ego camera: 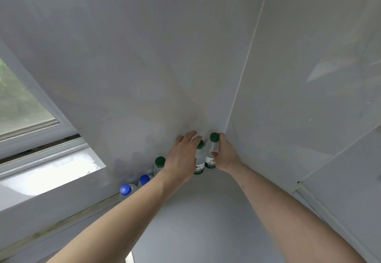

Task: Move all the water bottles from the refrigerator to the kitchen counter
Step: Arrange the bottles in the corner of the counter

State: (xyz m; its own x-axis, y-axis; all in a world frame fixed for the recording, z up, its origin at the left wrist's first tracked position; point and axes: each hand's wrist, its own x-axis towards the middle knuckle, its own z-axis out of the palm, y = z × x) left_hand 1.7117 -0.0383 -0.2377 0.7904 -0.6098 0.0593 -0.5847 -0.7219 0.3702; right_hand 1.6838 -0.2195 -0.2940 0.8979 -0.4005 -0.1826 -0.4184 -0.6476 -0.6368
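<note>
Desk (195,217): pale grey surface running into a corner of glossy white wall panels (144,56).

Bottle with green cap and green-and-white label, right (210,155): upright in the corner, base on the desk; gripped by the right hand (225,154), fingers curled round the far side, thumb pressed on the near side below the cap.

Bottle with green cap and green-and-white label, middle (199,159): upright, just beside the first, touching or nearly so; left hand (183,157) laid against its left side, fingers fairly straight and reaching past the cap. Whether the left hand truly grasps it cannot be told; grip side hidden.

Third green-capped bottle (159,163): upright along the left wall, near the left wrist, partly hidden by the forearm.

Two blue-capped bottles (145,179) (125,190): upright in a row along the same wall, nearer the viewer, untouched.

Window (18,106): at left, white frame, greenery blurred beyond the glass; pale sill (47,174) below it.

Both forearms bare, reaching in from the lower edge.
</note>
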